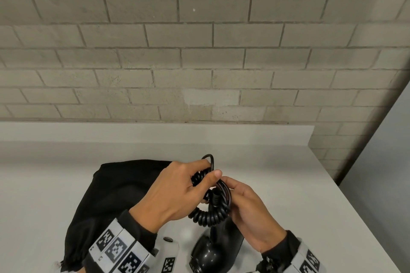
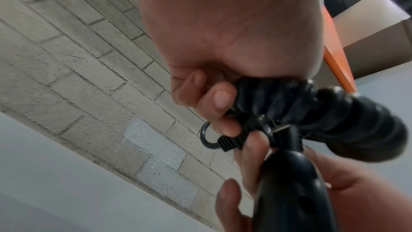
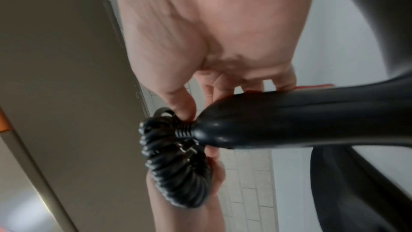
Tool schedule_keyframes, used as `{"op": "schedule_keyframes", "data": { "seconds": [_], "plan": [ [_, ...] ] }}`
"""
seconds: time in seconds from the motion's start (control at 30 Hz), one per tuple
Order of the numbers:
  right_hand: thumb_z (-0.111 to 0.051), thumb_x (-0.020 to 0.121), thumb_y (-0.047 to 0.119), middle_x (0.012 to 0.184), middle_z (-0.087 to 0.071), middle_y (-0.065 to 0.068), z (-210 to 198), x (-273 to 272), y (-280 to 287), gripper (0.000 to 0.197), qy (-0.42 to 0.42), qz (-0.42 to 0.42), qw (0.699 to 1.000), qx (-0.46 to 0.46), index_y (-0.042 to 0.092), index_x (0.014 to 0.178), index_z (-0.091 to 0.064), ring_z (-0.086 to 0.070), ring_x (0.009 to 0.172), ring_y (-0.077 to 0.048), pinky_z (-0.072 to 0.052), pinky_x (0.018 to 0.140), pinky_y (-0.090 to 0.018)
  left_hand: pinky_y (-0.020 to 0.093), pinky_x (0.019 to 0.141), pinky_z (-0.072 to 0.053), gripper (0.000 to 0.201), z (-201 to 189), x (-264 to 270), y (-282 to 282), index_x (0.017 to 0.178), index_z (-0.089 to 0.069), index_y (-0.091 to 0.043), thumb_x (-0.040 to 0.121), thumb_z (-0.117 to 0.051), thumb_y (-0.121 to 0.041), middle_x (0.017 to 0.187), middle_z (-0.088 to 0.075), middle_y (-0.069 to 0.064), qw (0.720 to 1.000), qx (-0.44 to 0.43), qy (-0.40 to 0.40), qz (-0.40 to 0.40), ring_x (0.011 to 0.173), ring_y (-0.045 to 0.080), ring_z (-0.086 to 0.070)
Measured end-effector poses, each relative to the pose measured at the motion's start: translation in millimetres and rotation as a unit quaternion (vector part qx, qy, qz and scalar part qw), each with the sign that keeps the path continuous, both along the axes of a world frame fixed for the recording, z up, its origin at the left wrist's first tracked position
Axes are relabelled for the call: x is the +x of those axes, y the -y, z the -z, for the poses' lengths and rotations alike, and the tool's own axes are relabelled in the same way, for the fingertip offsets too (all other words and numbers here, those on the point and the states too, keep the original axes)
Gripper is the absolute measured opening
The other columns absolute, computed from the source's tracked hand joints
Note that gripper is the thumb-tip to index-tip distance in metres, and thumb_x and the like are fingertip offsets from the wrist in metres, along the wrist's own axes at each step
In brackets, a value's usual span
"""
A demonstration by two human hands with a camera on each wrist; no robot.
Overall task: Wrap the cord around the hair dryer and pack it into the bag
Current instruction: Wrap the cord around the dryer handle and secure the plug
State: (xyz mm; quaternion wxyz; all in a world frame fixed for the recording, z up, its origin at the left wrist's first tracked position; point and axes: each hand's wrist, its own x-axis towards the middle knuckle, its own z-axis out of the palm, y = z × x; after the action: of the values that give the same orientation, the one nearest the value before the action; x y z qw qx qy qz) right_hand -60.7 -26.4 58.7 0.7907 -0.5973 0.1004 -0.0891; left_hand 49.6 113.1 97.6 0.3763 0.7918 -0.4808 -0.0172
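A glossy black hair dryer (image 1: 213, 248) stands with its head on the white counter (image 1: 288, 184) and its handle pointing up. Its black coiled cord (image 1: 208, 215) is bunched around the handle's top end. My left hand (image 1: 177, 193) grips the coils and the plug (image 2: 231, 143), thumb on top. My right hand (image 1: 246, 204) holds the handle (image 3: 289, 121) and pinches the cord where it leaves the handle. A limp black cloth bag (image 1: 106, 201) lies on the counter to the left, under my left forearm.
A grey brick wall (image 1: 199, 51) rises behind the counter's low backsplash. The counter's right edge (image 1: 359, 201) runs diagonally toward me, with a grey floor beyond it. Bare counter stretches behind and to the right of my hands.
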Motion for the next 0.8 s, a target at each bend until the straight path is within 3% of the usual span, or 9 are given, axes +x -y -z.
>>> {"op": "schedule_keyframes", "data": {
  "seconds": [0.13, 0.2, 0.3, 0.37, 0.43, 0.5, 0.6, 0.7, 0.8],
  "plan": [
    [-0.052, 0.088, 0.036, 0.120, -0.066, -0.021, 7.1, -3.1, -3.5, 0.044, 0.044, 0.037, 0.995, 0.082, 0.005, 0.114, -0.069, -0.060, 0.117, -0.035, -0.040, 0.107, -0.049, 0.015, 0.050, -0.037, 0.033, -5.9, -5.5, 5.4, 0.076, -0.065, -0.028, 0.093, -0.055, -0.055, 0.054, -0.062, -0.011, 0.996, -0.012, -0.077, -0.033, 0.044, 0.004, -0.053],
    [-0.062, 0.084, 0.046, 0.120, -0.067, -0.017, 8.7, -3.3, -5.6, 0.051, 0.055, 0.036, 0.996, 0.063, 0.008, 0.117, -0.068, -0.060, 0.117, -0.032, -0.042, 0.106, -0.046, 0.013, 0.050, -0.034, 0.029, -8.6, -8.3, 8.4, 0.076, -0.069, -0.029, 0.089, -0.061, -0.054, 0.050, -0.061, -0.012, 0.990, -0.021, -0.129, -0.051, 0.041, 0.004, -0.045],
    [-0.076, 0.073, 0.033, 0.117, -0.069, -0.016, 8.3, -1.9, -7.6, 0.054, 0.065, 0.028, 0.997, 0.017, 0.009, 0.119, -0.066, -0.062, 0.114, -0.030, -0.042, 0.106, -0.051, 0.029, 0.054, -0.044, 0.030, -9.2, -9.6, 9.2, 0.075, -0.073, -0.030, 0.082, -0.068, -0.059, 0.060, -0.067, 0.000, 0.980, -0.044, -0.183, -0.065, 0.050, 0.019, -0.051],
    [-0.076, 0.070, 0.023, 0.115, -0.070, -0.017, 8.1, -2.2, -6.5, 0.049, 0.070, 0.028, 0.997, 0.005, 0.011, 0.117, -0.067, -0.064, 0.111, -0.031, -0.049, 0.101, -0.046, 0.044, 0.071, -0.054, 0.034, -9.0, -9.7, 10.0, 0.078, -0.075, -0.028, 0.076, -0.073, -0.061, 0.070, -0.071, 0.009, 0.967, -0.062, -0.235, -0.070, 0.068, 0.036, -0.063],
    [-0.078, 0.068, 0.021, 0.110, -0.071, -0.015, 7.3, -3.2, -4.8, 0.046, 0.073, 0.031, 0.997, -0.018, 0.016, 0.114, -0.069, -0.067, 0.105, -0.029, -0.054, 0.092, -0.035, 0.049, 0.085, -0.056, 0.034, -9.1, -10.4, 10.4, 0.080, -0.077, -0.024, 0.073, -0.078, -0.057, 0.075, -0.074, 0.011, 0.954, -0.075, -0.281, -0.072, 0.077, 0.036, -0.070],
    [-0.080, 0.066, 0.024, 0.106, -0.073, -0.012, 3.8, -4.5, -3.3, 0.045, 0.070, 0.033, 0.996, -0.053, 0.021, 0.110, -0.070, -0.069, 0.099, -0.026, -0.055, 0.090, -0.037, 0.048, 0.090, -0.055, 0.033, -9.6, -11.6, 10.5, 0.078, -0.078, -0.021, 0.071, -0.081, -0.054, 0.076, -0.075, 0.011, 0.947, -0.080, -0.302, -0.079, 0.078, 0.032, -0.073],
    [-0.082, 0.063, 0.035, 0.105, -0.073, -0.001, -2.9, -7.2, -2.1, 0.045, 0.055, 0.062, 0.984, -0.158, 0.030, 0.106, -0.069, -0.068, 0.101, -0.019, -0.052, 0.095, -0.046, 0.038, 0.080, -0.057, 0.029, -9.6, -13.4, 11.5, 0.069, -0.077, -0.018, 0.071, -0.083, -0.046, 0.072, -0.075, 0.008, 0.937, -0.094, -0.321, -0.097, 0.071, 0.026, -0.072],
    [-0.083, 0.055, 0.043, 0.109, -0.065, 0.013, -9.0, -12.3, -1.3, 0.057, 0.050, 0.134, 0.959, -0.244, 0.038, 0.106, -0.058, -0.060, 0.103, -0.009, -0.049, 0.085, -0.030, 0.027, 0.059, -0.048, 0.031, -8.0, -14.1, 13.1, 0.060, -0.073, -0.015, 0.068, -0.086, -0.042, 0.061, -0.067, 0.008, 0.926, -0.103, -0.345, -0.111, 0.054, 0.018, -0.061],
    [-0.083, 0.057, 0.041, 0.110, -0.060, 0.014, -22.1, -20.4, -6.4, 0.052, 0.082, 0.144, 0.936, -0.312, 0.038, 0.101, -0.056, -0.058, 0.104, -0.010, -0.048, 0.081, -0.022, 0.025, 0.054, -0.047, 0.031, -6.2, -15.7, 15.3, 0.066, -0.075, -0.012, 0.068, -0.086, -0.040, 0.065, -0.069, 0.012, 0.913, -0.101, -0.378, -0.115, 0.056, 0.020, -0.063]
  ]
}}
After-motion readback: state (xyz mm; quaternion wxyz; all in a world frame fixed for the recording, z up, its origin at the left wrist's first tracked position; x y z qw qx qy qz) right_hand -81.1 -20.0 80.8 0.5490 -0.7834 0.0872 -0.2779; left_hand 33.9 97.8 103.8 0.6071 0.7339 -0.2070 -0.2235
